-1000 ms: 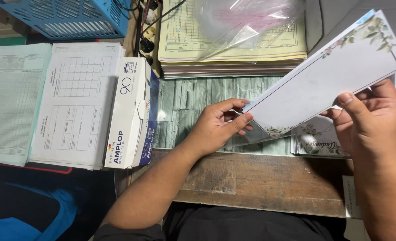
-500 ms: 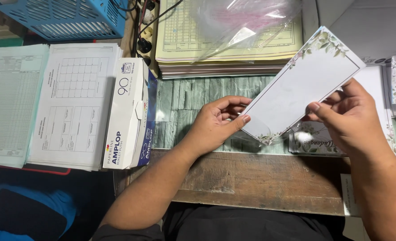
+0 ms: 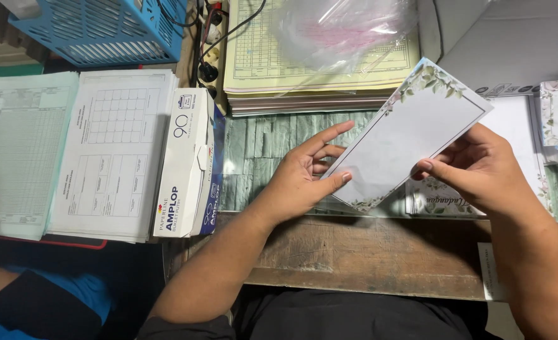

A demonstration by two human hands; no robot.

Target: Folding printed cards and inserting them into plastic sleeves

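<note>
Floral-bordered envelope (image 3: pixel 411 135) held tilted above worktop (image 3: pixel 354 252), clamped at its lower edge by left hand (image 3: pixel 304 179) and right hand (image 3: pixel 480 170). Not yet opened or filled. Matching floral cards (image 3: pixel 439 203) underneath; envelope box (image 3: pixel 188 164) well left.

Envelope box (image 3: pixel 188 164) blocks left; wooden edge (image 3: pixel 354 252) open.

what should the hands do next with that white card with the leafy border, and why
Probably lower the white rectangular card with the leafy border toward the stack of matching floral cards beneath it: both the left hand and right hand pinch it tilted in the air, directly above that stack.
</note>
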